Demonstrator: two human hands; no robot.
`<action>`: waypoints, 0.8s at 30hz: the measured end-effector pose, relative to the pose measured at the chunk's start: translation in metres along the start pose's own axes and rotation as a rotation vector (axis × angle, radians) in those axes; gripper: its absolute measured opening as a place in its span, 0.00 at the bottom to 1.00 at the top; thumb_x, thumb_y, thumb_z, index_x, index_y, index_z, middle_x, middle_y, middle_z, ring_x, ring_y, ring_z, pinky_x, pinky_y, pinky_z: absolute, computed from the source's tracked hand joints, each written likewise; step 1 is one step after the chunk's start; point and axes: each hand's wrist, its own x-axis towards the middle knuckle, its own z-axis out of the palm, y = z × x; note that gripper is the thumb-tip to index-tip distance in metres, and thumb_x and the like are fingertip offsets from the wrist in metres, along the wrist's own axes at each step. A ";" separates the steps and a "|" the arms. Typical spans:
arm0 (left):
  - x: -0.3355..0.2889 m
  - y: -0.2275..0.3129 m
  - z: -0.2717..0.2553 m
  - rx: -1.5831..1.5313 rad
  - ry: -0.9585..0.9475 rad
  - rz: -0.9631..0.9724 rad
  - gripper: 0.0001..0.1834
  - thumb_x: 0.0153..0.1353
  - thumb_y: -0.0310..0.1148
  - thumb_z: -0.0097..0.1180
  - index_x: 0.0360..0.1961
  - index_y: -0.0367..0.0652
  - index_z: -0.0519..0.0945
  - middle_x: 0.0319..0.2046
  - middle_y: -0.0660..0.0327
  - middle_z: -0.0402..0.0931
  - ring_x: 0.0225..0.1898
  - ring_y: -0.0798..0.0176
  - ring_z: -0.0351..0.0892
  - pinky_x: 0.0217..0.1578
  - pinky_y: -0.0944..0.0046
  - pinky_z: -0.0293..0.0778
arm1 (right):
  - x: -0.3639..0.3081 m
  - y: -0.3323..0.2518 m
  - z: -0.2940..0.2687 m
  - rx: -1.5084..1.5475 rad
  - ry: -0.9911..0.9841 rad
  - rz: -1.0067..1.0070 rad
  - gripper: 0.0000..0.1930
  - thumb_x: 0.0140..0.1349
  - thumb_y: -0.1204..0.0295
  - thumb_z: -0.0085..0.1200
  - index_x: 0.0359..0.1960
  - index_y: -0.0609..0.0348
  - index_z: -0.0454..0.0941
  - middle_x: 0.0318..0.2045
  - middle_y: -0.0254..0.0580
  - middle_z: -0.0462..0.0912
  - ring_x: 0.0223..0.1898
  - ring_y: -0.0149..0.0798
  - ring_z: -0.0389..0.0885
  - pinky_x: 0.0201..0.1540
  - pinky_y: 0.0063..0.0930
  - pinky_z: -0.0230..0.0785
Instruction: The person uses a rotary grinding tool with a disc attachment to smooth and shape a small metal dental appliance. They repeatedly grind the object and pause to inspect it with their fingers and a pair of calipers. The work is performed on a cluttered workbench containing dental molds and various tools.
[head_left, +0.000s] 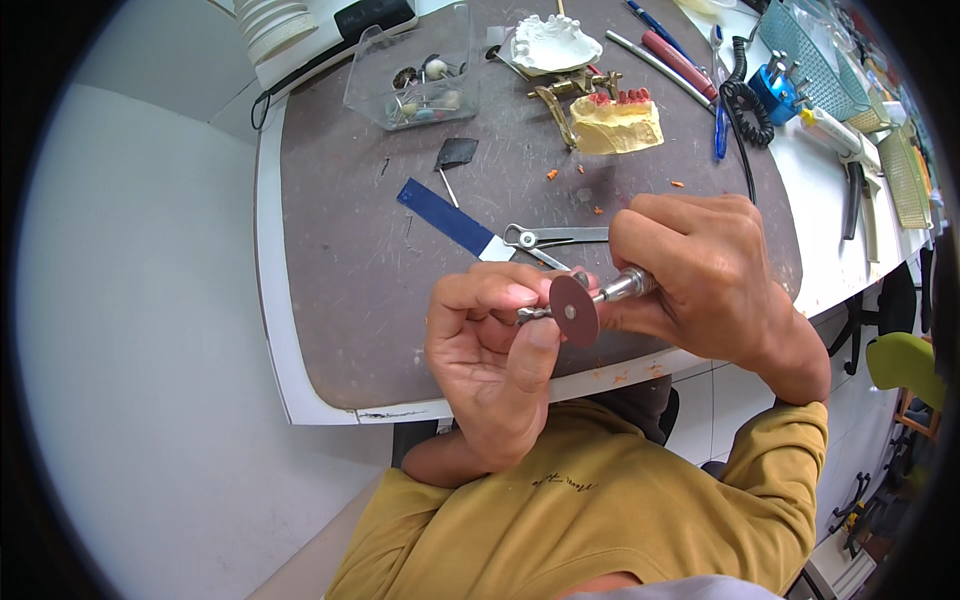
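Observation:
My right hand (695,270) is closed round a silver rotary handpiece (628,284) that carries a thin reddish-brown cutting disc (575,322). Between the thumb and fingers of my left hand (490,370) is a small grey metal piece (533,314). It sits right beside the disc, which hides part of it; whether the two touch I cannot tell. Behind my hands lies a metal caliper (565,236), partly covered by my right hand. A blue strip with a white end (443,214) rests to its left on the brown mat.
At the back stand a white plaster dental cast (556,45) and a yellow cast with red teeth (617,125) near a brass articulator (553,112). A clear box (412,95) holds several rotary bits. Pens, a coiled black cord (742,105) and a teal basket (812,60) occupy the right.

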 end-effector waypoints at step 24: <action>0.001 -0.003 0.002 -0.021 0.066 0.060 0.14 0.59 0.17 0.53 0.45 0.40 0.68 0.42 0.55 0.71 0.44 0.63 0.76 0.51 0.59 0.76 | -0.002 0.002 0.000 -0.014 -0.038 0.033 0.23 0.42 0.56 0.69 0.17 0.58 0.68 0.14 0.37 0.66 0.14 0.40 0.67 0.16 0.32 0.58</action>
